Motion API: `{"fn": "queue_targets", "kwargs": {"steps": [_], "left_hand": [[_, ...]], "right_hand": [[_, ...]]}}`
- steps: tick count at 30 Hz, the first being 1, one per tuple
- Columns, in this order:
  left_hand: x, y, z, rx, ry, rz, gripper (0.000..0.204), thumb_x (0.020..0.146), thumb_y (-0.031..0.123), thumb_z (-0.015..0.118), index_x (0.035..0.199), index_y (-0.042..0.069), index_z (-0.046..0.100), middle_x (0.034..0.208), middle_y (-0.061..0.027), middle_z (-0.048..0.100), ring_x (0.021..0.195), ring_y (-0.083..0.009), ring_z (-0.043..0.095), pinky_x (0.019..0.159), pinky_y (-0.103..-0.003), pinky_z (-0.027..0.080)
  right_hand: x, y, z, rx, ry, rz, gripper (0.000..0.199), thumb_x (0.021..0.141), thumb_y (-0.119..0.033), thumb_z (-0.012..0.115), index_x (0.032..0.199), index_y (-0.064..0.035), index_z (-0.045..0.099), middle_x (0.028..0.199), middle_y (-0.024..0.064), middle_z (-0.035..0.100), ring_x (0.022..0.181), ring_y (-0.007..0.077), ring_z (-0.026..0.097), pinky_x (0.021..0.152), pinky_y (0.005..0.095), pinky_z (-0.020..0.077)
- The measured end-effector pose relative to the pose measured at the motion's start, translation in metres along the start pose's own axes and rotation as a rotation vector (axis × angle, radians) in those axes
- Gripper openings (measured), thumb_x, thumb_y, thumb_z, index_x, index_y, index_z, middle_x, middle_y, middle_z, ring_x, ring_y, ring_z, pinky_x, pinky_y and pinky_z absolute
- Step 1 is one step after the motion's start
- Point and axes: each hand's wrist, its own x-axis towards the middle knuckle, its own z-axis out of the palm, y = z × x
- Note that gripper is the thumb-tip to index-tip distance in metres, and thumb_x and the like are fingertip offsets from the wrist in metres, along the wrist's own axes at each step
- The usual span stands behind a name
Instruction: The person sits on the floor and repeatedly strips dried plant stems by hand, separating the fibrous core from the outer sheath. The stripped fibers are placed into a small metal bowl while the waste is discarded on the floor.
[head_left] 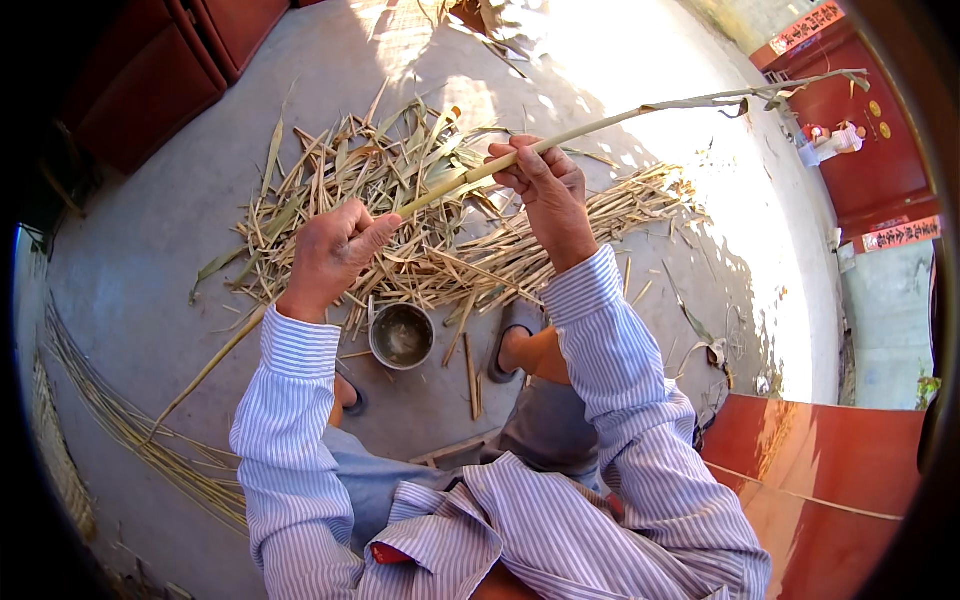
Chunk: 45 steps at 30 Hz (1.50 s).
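A long, pale, reed-like stalk (600,124) slants across in front of me. Its lower end points to the near left, and dry leaves hang on its tip at the far right. My left hand (335,250) is closed around the lower part. Farther up, my right hand (545,190) grips the same stalk between thumb and fingers. Beneath both hands lies a loose heap of dry leaves and husks (330,190) on the floor. A bundle of cut stalk pieces (630,205) extends to its right.
A round metal pot (430,346) with murky liquid stands between my slippered feet. Long thin strips (150,450) lie at the left. Red seats (150,80) are at the far left, a red door (870,150) at the far right. A red, shiny panel (830,470) is at the near right.
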Motion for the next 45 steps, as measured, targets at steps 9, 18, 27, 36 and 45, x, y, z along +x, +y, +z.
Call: {"fn": "queue_targets", "kwargs": {"steps": [9, 18, 27, 36, 45], "left_hand": [[0.000, -0.047, -0.052, 0.274, -0.040, 0.016, 0.038, 0.084, 0.039, 0.070, 0.075, 0.004, 0.061, 0.061, -0.0077, 0.056, 0.058, -0.0211, 0.053, 0.058, -0.035, 0.039], [0.026, -0.016, 0.010, 0.274, 0.002, 0.240, 0.028, 0.085, 0.035, 0.068, 0.079, 0.008, 0.065, 0.069, -0.0082, 0.062, 0.063, -0.0291, 0.057, 0.063, -0.037, 0.039], [0.017, -0.036, -0.019, 0.177, -0.090, 0.025, 0.027, 0.082, 0.032, 0.071, 0.080, 0.005, 0.066, 0.065, -0.0131, 0.060, 0.059, -0.0285, 0.058, 0.054, -0.038, 0.041], [0.012, -0.060, -0.043, -0.028, -0.138, -0.161, 0.019, 0.083, 0.016, 0.073, 0.081, 0.001, 0.063, 0.067, 0.0003, 0.058, 0.061, -0.0079, 0.050, 0.055, -0.025, 0.040], [0.013, -0.068, -0.030, 0.116, -0.208, -0.175, 0.018, 0.081, 0.016, 0.074, 0.081, 0.002, 0.063, 0.068, -0.0016, 0.058, 0.063, -0.0101, 0.052, 0.057, -0.027, 0.042]], "right_hand": [[0.010, -0.018, -0.069, 0.123, 0.240, -0.117, 0.026, 0.098, -0.007, 0.050, 0.122, 0.0020, 0.052, 0.120, 0.0205, 0.062, 0.111, 0.0300, 0.062, 0.095, 0.0368, 0.0542], [0.010, 0.011, -0.012, 0.160, 0.096, -0.019, 0.022, 0.098, -0.017, 0.055, 0.113, -0.0004, 0.054, 0.109, 0.0188, 0.067, 0.101, 0.0285, 0.067, 0.089, 0.0366, 0.0557], [0.024, -0.016, -0.088, -0.030, 0.418, -0.098, 0.023, 0.097, -0.021, 0.058, 0.106, 0.0000, 0.062, 0.103, 0.0174, 0.070, 0.092, 0.0265, 0.070, 0.082, 0.0357, 0.0588], [0.026, -0.035, -0.109, 0.123, 0.320, -0.066, 0.024, 0.096, -0.016, 0.058, 0.114, -0.0004, 0.055, 0.105, 0.0144, 0.068, 0.095, 0.0231, 0.068, 0.079, 0.0315, 0.0585], [0.018, -0.035, -0.104, -0.010, 0.449, -0.072, 0.018, 0.093, -0.020, 0.064, 0.104, -0.0054, 0.063, 0.088, 0.0061, 0.070, 0.078, 0.0141, 0.068, 0.064, 0.0237, 0.0565]]}}
